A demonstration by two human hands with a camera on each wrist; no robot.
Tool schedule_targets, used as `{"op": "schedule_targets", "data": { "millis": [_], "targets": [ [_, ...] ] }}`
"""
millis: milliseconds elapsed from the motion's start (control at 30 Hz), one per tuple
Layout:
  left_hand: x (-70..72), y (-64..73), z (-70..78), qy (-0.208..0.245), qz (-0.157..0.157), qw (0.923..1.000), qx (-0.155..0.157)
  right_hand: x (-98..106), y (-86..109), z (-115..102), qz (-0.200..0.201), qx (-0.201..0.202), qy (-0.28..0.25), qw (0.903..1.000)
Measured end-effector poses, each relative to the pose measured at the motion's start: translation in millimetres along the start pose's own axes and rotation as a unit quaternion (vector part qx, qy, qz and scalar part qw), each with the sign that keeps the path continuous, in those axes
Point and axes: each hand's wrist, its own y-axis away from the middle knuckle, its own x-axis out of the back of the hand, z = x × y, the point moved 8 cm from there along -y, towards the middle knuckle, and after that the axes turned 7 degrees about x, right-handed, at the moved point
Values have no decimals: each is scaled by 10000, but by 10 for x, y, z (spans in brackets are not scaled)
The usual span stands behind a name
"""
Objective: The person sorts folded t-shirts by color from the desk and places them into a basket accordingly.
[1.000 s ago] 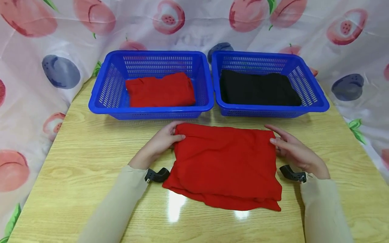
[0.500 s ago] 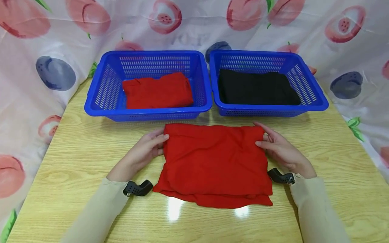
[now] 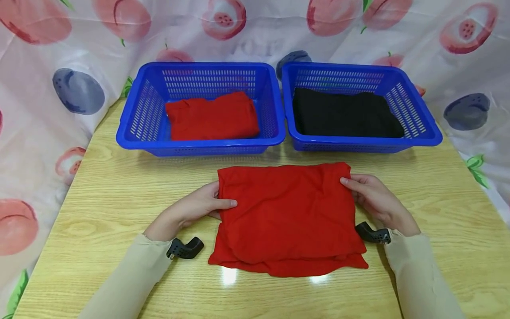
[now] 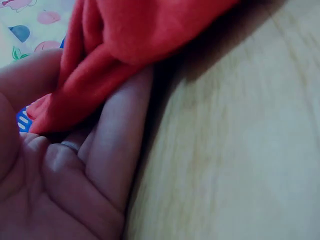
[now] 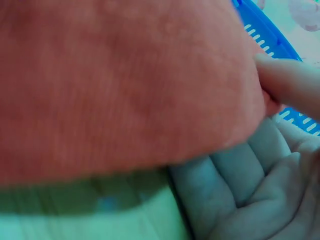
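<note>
A folded red garment (image 3: 287, 212) lies in front of the baskets, its lower layers showing along the near edge. My left hand (image 3: 199, 204) grips its left side, thumb on top and fingers tucked beneath, as the left wrist view shows with the red cloth (image 4: 115, 45) between thumb and fingers. On the opposite side my right hand (image 3: 376, 197) pinches the upper right edge, thumb above. In the right wrist view the fingers (image 5: 235, 175) pass under the cloth (image 5: 125, 90). The fingertips of both hands are hidden beneath the fabric.
Behind the garment stand two blue plastic baskets side by side. The left basket (image 3: 199, 144) holds folded red cloth (image 3: 213, 117); the right basket (image 3: 366, 141) holds folded black cloth (image 3: 346, 115). A fruit-print sheet (image 3: 255, 26) hangs behind the wooden table (image 3: 99, 212).
The left hand has slid down the garment's left side from its upper corner and now holds it there. The right hand's fingers have gone further under the right edge. The camera view has shifted slightly.
</note>
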Motion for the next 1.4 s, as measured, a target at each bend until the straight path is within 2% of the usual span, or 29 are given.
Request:
{"op": "schedule_targets", "data": {
  "millis": [100,267,433,633,1400],
  "targets": [
    [13,7,4,-86,71,9999,13,-34,14,-13,-245,-3,43,9997],
    [15,11,16,-139,81,9999,-3,-108,21,-47,-766,224,325,9963],
    [15,9,21,-148,91,9998,24,-158,32,-56,-1061,404,458,9925],
    [17,11,11,-169,119,9997,111,-178,42,-48,-1089,392,520,9919],
    [16,3,-16,-348,102,9993,92,-182,27,-12,-1103,364,515,9919]
  ]
}}
